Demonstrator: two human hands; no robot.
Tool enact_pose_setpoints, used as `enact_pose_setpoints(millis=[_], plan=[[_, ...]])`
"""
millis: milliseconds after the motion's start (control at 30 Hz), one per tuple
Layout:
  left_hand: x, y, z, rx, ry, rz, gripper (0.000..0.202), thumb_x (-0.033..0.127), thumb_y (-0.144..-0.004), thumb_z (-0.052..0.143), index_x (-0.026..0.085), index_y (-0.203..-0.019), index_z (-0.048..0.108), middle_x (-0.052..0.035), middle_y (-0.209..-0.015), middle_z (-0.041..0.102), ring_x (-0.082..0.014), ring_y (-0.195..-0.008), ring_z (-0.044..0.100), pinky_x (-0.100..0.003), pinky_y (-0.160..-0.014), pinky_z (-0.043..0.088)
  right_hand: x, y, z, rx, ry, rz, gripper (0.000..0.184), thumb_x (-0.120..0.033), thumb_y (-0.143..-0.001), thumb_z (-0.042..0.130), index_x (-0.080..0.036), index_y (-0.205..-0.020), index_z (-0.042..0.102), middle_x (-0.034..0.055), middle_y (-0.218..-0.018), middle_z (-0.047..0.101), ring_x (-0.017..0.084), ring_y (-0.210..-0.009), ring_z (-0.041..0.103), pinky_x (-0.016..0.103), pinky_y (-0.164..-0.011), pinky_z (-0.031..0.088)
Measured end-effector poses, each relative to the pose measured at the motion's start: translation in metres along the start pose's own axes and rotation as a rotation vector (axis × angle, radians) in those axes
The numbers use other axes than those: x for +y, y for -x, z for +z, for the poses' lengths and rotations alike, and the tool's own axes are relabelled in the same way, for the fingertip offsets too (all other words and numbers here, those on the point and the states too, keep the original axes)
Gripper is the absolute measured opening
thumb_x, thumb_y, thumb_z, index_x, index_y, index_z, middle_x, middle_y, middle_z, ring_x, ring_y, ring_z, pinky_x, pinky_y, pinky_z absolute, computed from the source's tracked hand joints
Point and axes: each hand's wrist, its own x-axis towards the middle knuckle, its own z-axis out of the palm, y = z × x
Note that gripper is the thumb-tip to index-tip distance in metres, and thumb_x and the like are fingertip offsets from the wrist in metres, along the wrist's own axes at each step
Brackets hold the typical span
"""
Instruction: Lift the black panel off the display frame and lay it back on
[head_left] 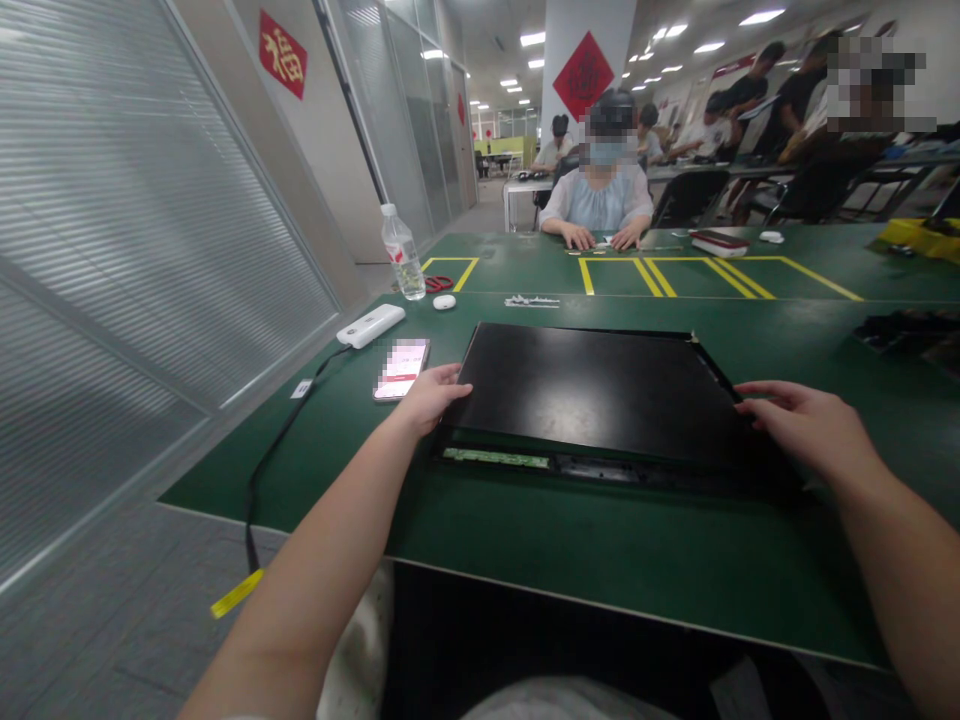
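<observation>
A flat black display panel [592, 390] lies over a slightly larger black frame [637, 472], whose front and right edges stick out. A narrow green circuit board strip [495, 458] shows along the front of the frame. My left hand [435, 393] grips the panel's left edge, thumb on top and the other fingers partly hidden. At the right edge, my right hand [810, 425] pinches the panel with thumb and fingers close together. Left of the panel is a phone [405, 368] with its screen lit.
Beyond the phone are a white power bank [371, 326] with a black strap, a water bottle [403, 255], red-handled scissors [439, 284] and a white earbud case [444, 302]. Yellow tape marks the green table [600, 570]. A person [600, 200] sits opposite, hands on the tabletop.
</observation>
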Motion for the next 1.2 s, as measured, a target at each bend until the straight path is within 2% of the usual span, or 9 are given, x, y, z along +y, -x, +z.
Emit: enact_pose_setpoints(millis=[100,233,533,767,967,1200], plan=[[0.0,-0.001,0.0,-0.029,-0.001,-0.002,0.06,0.002,-0.061,0.083,0.011,-0.12,0.071,-0.0117,-0.102,0.081,-0.029,-0.103,0.075,-0.04,-0.092,0.06,0.003,-0.003,0.002,0.027,0.012,-0.015,0.038,-0.043,-0.068,0.062,-0.027,-0.098,0.08,0.0034,-0.075,0.076,0.026,-0.074,0.069,0.039,-0.07,0.048],[0.0,-0.001,0.001,-0.004,0.008,-0.001,0.059,-0.001,-0.062,0.08,0.013,-0.119,0.071,-0.0097,-0.103,0.081,-0.0273,-0.104,0.075,-0.039,-0.094,0.059,0.009,-0.007,0.004,0.054,-0.001,-0.072,0.04,-0.045,-0.066,0.059,-0.027,-0.095,0.08,0.0034,-0.073,0.077,0.027,-0.072,0.07,0.04,-0.067,0.047],[0.006,0.007,0.006,0.008,0.013,0.048,0.046,0.0,-0.068,0.074,0.016,-0.111,0.074,-0.0092,-0.109,0.08,-0.0288,-0.111,0.073,-0.04,-0.1,0.057,0.009,-0.006,0.004,0.037,0.021,-0.067,0.039,-0.046,-0.066,0.06,-0.028,-0.094,0.079,0.0024,-0.071,0.075,0.027,-0.075,0.07,0.04,-0.071,0.048],[0.006,0.006,0.004,-0.004,-0.048,0.134,0.047,0.007,-0.062,0.079,0.017,-0.108,0.076,-0.0101,-0.116,0.078,-0.0306,-0.118,0.069,-0.042,-0.104,0.054,0.007,-0.005,0.003,0.02,0.036,-0.027,0.036,-0.044,-0.068,0.062,-0.028,-0.097,0.078,0.002,-0.074,0.074,0.027,-0.079,0.07,0.04,-0.076,0.049],[0.003,0.001,-0.001,0.054,-0.14,0.182,0.053,0.016,-0.056,0.085,0.017,-0.109,0.077,-0.0109,-0.118,0.077,-0.0331,-0.12,0.068,-0.044,-0.104,0.053,0.006,-0.005,0.004,0.029,0.02,-0.039,0.037,-0.044,-0.066,0.063,-0.028,-0.096,0.078,0.002,-0.072,0.074,0.027,-0.077,0.071,0.041,-0.074,0.049],[0.001,0.004,0.002,0.124,-0.277,0.163,0.052,0.026,-0.057,0.088,0.017,-0.107,0.077,-0.0116,-0.118,0.077,-0.0339,-0.116,0.069,-0.043,-0.097,0.056,0.015,-0.011,0.006,0.019,0.004,-0.058,0.041,-0.047,-0.067,0.06,-0.028,-0.098,0.079,0.0029,-0.076,0.077,0.027,-0.076,0.071,0.041,-0.073,0.049]])
